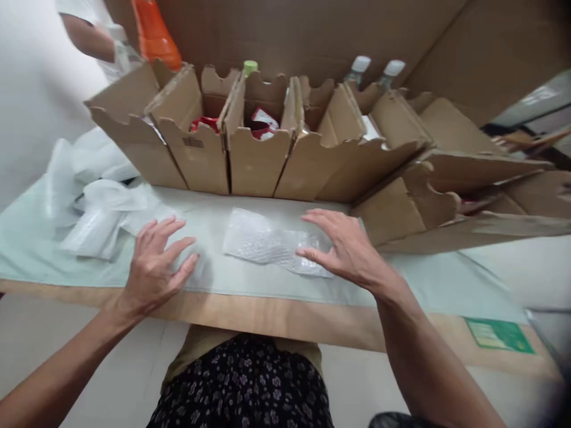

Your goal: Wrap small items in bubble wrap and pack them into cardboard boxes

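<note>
A sheet of clear bubble wrap [263, 242] lies flat on the pale green table top [214, 217]. My right hand [345, 246] rests on its right end, fingers spread and pressing it down. My left hand [154, 267] lies flat on the table just left of the sheet, fingers apart, holding nothing. Both hands are open.
A row of open cardboard boxes [250, 154] with dividers stands along the back, holding bottles [359, 66] and red packets [261, 122]. Crumpled white plastic bags [96, 202] lie at the left. Another person's arm [87, 37] shows at the top left. A green label [497, 334] lies near the front right edge.
</note>
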A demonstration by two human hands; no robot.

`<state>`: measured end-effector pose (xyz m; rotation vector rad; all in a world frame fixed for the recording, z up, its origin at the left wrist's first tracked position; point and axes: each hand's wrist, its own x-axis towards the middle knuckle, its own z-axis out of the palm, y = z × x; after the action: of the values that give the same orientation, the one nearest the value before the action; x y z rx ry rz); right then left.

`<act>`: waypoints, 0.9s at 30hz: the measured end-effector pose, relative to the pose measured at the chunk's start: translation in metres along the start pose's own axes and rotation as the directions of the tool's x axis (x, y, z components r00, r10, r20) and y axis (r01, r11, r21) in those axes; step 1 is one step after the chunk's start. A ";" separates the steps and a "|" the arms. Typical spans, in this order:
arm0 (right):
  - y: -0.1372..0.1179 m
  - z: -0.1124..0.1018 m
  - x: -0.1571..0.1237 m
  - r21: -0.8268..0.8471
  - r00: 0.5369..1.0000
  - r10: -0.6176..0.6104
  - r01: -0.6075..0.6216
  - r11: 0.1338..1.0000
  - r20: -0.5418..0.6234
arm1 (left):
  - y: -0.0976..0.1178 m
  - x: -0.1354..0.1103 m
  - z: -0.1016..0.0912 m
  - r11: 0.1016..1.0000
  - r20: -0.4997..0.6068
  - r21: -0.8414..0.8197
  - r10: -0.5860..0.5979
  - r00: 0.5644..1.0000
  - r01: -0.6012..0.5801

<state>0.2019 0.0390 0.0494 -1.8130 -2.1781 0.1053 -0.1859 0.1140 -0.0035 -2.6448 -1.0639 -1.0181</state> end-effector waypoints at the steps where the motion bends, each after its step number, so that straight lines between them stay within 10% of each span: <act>1: 0.006 -0.004 -0.009 0.015 0.998 0.041 -0.041 0.999 -0.046 | 0.018 0.009 0.004 0.998 0.021 -0.041 0.040 0.999 -0.039; 8: 0.007 0.020 -0.055 0.062 0.987 -0.002 0.012 0.998 -0.160 | 0.094 0.063 0.057 0.957 0.241 -0.164 0.275 0.931 -0.240; 14: 0.006 0.054 -0.081 -0.017 0.997 -0.061 0.062 0.998 0.045 | 0.097 0.037 0.085 0.959 0.570 -0.147 0.282 0.771 -0.242; 20: 0.027 0.031 -0.136 0.006 0.993 0.063 -0.062 0.998 -0.102 | 0.103 0.020 0.066 0.953 0.455 -0.172 0.301 0.838 -0.249; 27: -0.015 0.046 -0.071 0.041 0.994 -0.092 0.094 0.995 -0.052 | 0.128 0.036 0.083 0.927 0.337 -0.142 0.375 0.864 -0.347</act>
<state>0.1863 -0.0264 -0.0036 -1.6704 -2.2037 0.0858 -0.0380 0.0667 -0.0278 -3.0087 -0.5365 -0.5197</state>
